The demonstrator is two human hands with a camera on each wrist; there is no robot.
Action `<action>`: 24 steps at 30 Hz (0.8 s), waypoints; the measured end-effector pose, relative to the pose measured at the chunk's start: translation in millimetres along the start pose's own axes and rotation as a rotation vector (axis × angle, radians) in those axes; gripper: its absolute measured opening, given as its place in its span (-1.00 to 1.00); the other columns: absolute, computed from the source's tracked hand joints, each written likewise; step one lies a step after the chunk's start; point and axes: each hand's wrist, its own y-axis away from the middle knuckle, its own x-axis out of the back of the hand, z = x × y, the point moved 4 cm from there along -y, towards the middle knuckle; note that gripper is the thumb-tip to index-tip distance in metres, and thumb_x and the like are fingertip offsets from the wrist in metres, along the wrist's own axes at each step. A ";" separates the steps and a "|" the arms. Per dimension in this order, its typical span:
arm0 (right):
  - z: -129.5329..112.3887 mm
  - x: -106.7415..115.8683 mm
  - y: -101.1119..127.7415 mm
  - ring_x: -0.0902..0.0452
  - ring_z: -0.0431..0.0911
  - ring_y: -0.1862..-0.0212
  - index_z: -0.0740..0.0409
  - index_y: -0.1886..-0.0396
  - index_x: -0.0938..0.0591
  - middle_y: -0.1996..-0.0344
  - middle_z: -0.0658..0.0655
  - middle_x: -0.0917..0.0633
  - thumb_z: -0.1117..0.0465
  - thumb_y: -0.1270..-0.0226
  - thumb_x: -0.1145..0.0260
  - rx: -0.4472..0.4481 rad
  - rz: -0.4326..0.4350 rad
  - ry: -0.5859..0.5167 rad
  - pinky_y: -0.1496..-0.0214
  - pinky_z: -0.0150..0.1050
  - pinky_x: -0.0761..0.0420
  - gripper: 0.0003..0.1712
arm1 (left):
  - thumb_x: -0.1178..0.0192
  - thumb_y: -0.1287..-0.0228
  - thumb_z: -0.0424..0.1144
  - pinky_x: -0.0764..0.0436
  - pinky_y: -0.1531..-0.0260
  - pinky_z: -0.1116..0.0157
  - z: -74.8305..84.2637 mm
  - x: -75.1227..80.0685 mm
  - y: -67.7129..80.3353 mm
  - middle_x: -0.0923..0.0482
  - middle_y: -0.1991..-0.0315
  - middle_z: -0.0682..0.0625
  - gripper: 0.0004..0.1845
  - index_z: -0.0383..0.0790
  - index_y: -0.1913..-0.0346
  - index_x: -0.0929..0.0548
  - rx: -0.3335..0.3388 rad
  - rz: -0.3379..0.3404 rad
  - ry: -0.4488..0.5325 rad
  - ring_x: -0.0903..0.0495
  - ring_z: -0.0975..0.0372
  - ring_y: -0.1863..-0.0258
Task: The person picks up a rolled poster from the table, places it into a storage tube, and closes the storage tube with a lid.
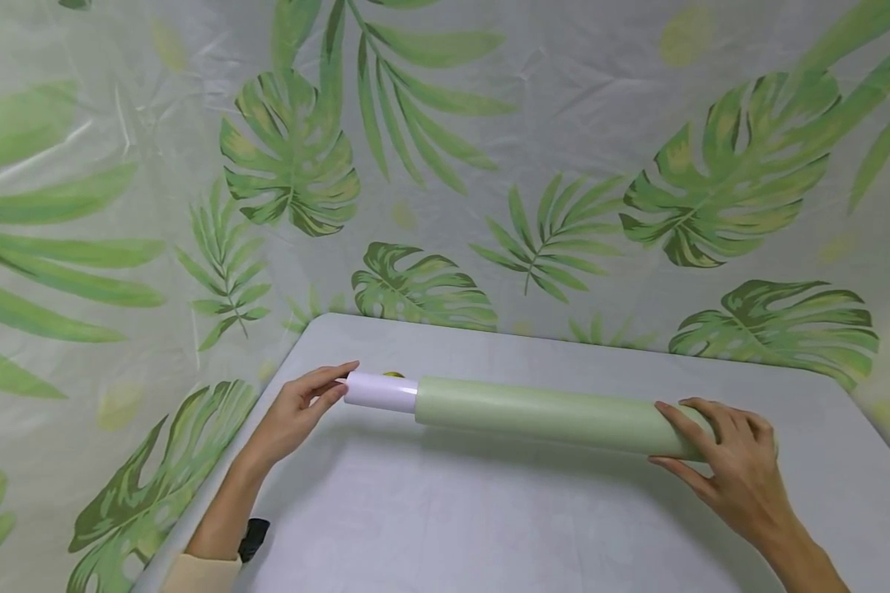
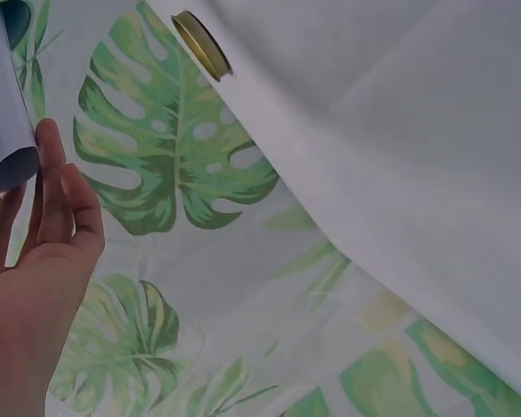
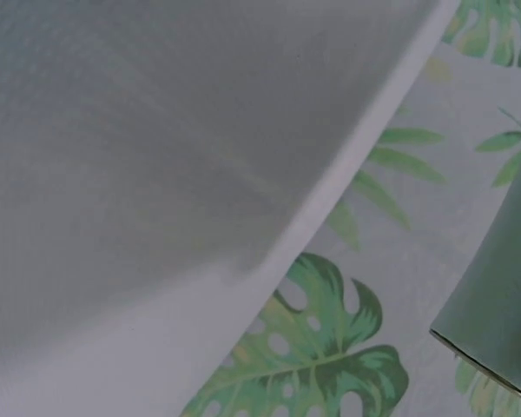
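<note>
A long light-green tube (image 1: 541,416) lies level across the head view, held above the table. My right hand (image 1: 742,469) grips its right end, thumb below and fingers over the top. Out of the tube's left end sticks a white paper roll (image 1: 380,392). My left hand (image 1: 292,416) pinches the roll's outer end between thumb and fingers. In the left wrist view the roll (image 2: 7,113) shows its hollow, darker end beside the fingers (image 2: 56,208). A corner of the green tube (image 3: 495,313) shows at the right wrist view's edge.
A white table (image 1: 445,527) with rounded corners spreads below the hands. A gold round lid (image 2: 201,45) rests near its far edge, mostly behind the roll in the head view. A leaf-printed sheet (image 1: 549,107) hangs behind and to the left. A black object (image 1: 254,539) sits by the left wrist.
</note>
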 end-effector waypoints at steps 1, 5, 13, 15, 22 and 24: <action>-0.2 -0.3 0.0 -0.52 0.24 0.00 -0.03 -0.22 -0.71 0.03 0.31 -0.68 -0.58 -0.37 -0.02 -0.002 -0.002 -0.003 -0.02 0.24 -0.27 -0.12 | -0.15 -0.58 -0.24 -0.53 -0.11 0.57 1.0 -1.4 -0.6 -0.53 -0.37 -0.21 -0.57 -0.09 -0.43 -0.55 -0.004 -0.003 0.001 -0.58 0.49 -0.13; -0.8 -1.7 0.9 -0.51 0.23 -0.02 -0.03 -0.23 -0.71 0.03 0.30 -0.67 -0.58 -0.37 -0.01 -0.016 -0.009 -0.011 -0.01 0.24 -0.27 -0.12 | -0.16 -0.57 -0.24 -0.55 -0.09 0.54 4.3 -6.9 -3.0 -0.58 -0.32 -0.16 -0.57 -0.06 -0.42 -0.56 -0.018 -0.010 0.001 -0.60 0.46 -0.12; -2.5 -5.5 3.8 -0.51 0.22 -0.04 -0.05 -0.24 -0.70 0.02 0.27 -0.68 -0.59 -0.36 -0.01 -0.034 -0.021 -0.020 -0.01 0.25 -0.28 -0.12 | -0.18 -0.55 -0.26 -0.58 0.04 0.43 11.7 -18.6 -7.8 -0.64 -0.22 -0.10 -0.56 -0.07 -0.42 -0.57 -0.049 -0.021 -0.035 -0.62 0.36 -0.03; -2.8 -6.1 4.6 -0.51 0.22 -0.03 -0.06 -0.24 -0.70 0.03 0.27 -0.68 -0.59 -0.36 -0.01 -0.037 -0.022 -0.021 -0.01 0.25 -0.28 -0.12 | -0.20 -0.54 -0.27 -0.56 0.09 0.41 14.3 -21.6 -9.3 -0.65 -0.22 -0.11 -0.56 -0.08 -0.41 -0.58 -0.059 -0.023 -0.043 -0.62 0.32 0.01; -3.1 -8.1 5.8 -0.52 0.20 -0.02 -0.08 -0.25 -0.70 0.03 0.24 -0.68 -0.61 -0.35 0.00 -0.048 -0.030 -0.024 -0.01 0.24 -0.29 -0.11 | -0.23 -0.51 -0.29 -0.59 0.12 0.41 20.8 -32.2 -13.4 -0.66 -0.20 -0.12 -0.55 -0.12 -0.40 -0.59 -0.099 -0.037 -0.052 -0.62 0.26 0.05; -3.4 -8.4 6.0 -0.53 0.20 -0.02 -0.09 -0.26 -0.70 0.03 0.25 -0.68 -0.61 -0.35 0.00 -0.049 -0.033 -0.026 -0.01 0.25 -0.30 -0.11 | -0.23 -0.50 -0.31 -0.61 0.08 0.43 21.2 -35.2 -14.3 -0.66 -0.19 -0.14 -0.55 -0.14 -0.39 -0.59 -0.114 -0.046 -0.054 -0.64 0.26 0.05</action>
